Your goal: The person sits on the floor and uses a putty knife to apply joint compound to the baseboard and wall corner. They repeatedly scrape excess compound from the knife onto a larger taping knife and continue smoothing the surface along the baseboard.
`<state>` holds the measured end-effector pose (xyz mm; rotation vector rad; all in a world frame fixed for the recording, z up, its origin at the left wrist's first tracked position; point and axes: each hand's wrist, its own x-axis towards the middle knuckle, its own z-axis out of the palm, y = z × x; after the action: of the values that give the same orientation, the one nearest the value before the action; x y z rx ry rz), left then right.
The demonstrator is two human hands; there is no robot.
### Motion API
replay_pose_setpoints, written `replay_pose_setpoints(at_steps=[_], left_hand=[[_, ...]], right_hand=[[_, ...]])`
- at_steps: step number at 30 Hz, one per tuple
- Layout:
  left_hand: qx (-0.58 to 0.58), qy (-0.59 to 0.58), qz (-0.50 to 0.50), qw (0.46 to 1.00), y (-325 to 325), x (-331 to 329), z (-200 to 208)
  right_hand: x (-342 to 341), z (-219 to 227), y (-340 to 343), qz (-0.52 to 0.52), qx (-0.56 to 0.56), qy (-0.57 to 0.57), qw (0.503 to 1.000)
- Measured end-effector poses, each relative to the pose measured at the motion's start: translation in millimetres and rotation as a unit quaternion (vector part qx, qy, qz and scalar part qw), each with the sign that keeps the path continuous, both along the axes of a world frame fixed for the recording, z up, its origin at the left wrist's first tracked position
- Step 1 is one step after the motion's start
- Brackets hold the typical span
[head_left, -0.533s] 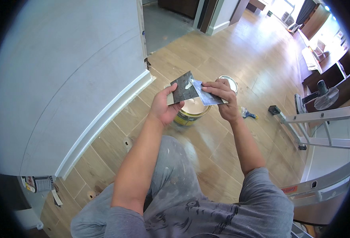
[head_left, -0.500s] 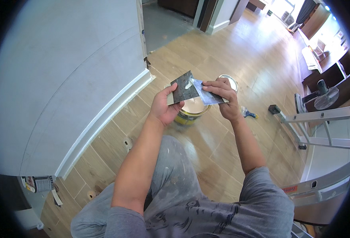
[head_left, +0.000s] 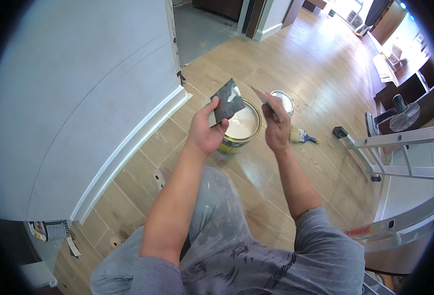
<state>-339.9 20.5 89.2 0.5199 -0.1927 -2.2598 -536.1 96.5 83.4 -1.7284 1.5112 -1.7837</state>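
My left hand (head_left: 204, 128) grips a dark flat rectangular scraper plate (head_left: 224, 104) by its pale edge, thumb on top. White filler paste (head_left: 234, 94) is smeared near the plate's far right corner. To the right, my right hand (head_left: 277, 128) holds a second thin scraper plate (head_left: 259, 95), seen nearly edge-on and tilted, apart from the first. Below and between my hands stands an open can (head_left: 232, 146) with a yellowish band, holding cream-coloured material. Part of its rim is hidden behind my left hand and the dark plate.
A smaller pale round can (head_left: 284, 101) stands beyond my right hand. A paintbrush (head_left: 305, 137) lies on the wood-look floor. An aluminium ladder (head_left: 399, 142) and a fan (head_left: 404, 115) are on the right. A white wall with baseboard (head_left: 128, 152) borders the left.
My right hand has drawn its scraper plate away to the right and turned it edge-on. The plates no longer touch, and more of the open can shows.
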Motion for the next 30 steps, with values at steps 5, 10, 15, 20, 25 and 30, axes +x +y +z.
replay_pose_setpoints(at_steps=[5, 10, 15, 20, 25, 30], left_hand=[[0.004, 0.053, 0.005, 0.999, 16.4, -7.0, 11.2], [-0.027, 0.047, 0.046, 0.997, 30.7, 46.8, 29.1], [-0.046, -0.083, 0.091, 0.991, 55.1, 132.2, 49.5], [-0.08, -0.158, 0.171, 0.969, 100.5, 220.6, 67.3], [-0.098, -0.19, 0.251, 0.944, 150.5, 328.0, 78.1], [-0.105, -0.266, 0.294, 0.912, 183.7, 387.9, 83.3]], right_hand=[[39.5, 2.7, -4.5, -0.012, -0.091, 0.083, 0.992], [29.2, 18.9, 12.0, 0.055, -0.057, 0.12, 0.99], [59.9, 18.5, 16.0, 0.172, 0.056, -0.255, 0.95], [139.8, 48.9, 6.7, 0.346, 0.149, -0.393, 0.839], [197.6, 85.6, -8.5, 0.411, 0.151, -0.315, 0.842], [243.4, 115.5, -11.9, 0.375, 0.039, 0.015, 0.926]])
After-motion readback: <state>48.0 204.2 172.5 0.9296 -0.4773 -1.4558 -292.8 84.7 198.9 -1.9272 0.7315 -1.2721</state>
